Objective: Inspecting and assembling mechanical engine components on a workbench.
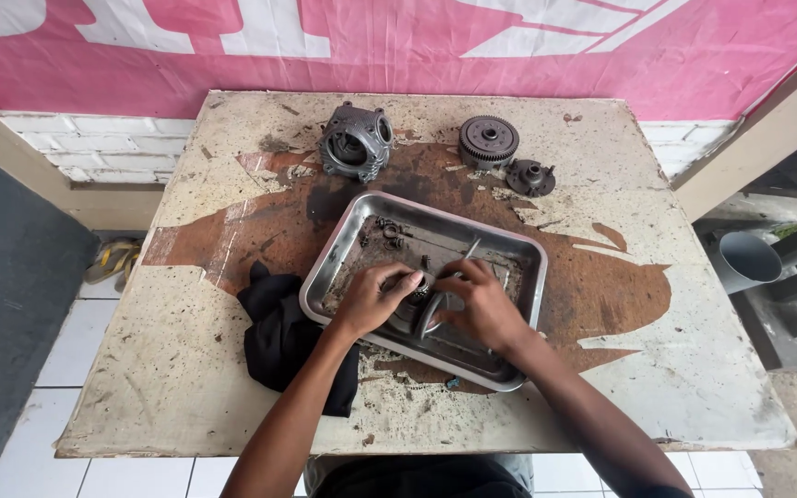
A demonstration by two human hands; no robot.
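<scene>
Both hands met over a small dark metal part (pixel 414 306) that sat inside the steel tray (pixel 343 254), near the tray's middle and toward the person's side. The left hand (pixel 373 297) had its grip closed on the top of that part, thumb and fingers pinched round a rounded knob-like piece. The right hand (pixel 481 304) pressed against the part from the other side with its fingers curled on it, and a thin metal rod (pixel 470 250) rose from between those fingers, pointing away toward the tray's far wall. How the rod met the part could not be told, since the fingers covered it.

Deeper in the tray, near its far left corner, lay a few small dark bits (pixel 386 231), too small to tell apart. The tray's floor was smeared with grime.

The tray rested on a worn, stained tabletop (pixel 694 369) with a large brown patch where the paint had gone. Just beside the tray's left edge lay a crumpled black rag (pixel 279 327), touching it. At the far side of the tabletop stood a finned grey engine casting (pixel 355 142), and well apart to its right a toothed round gear (pixel 488 140) with a smaller dark flanged hub (pixel 531 177) just beside it.
</scene>
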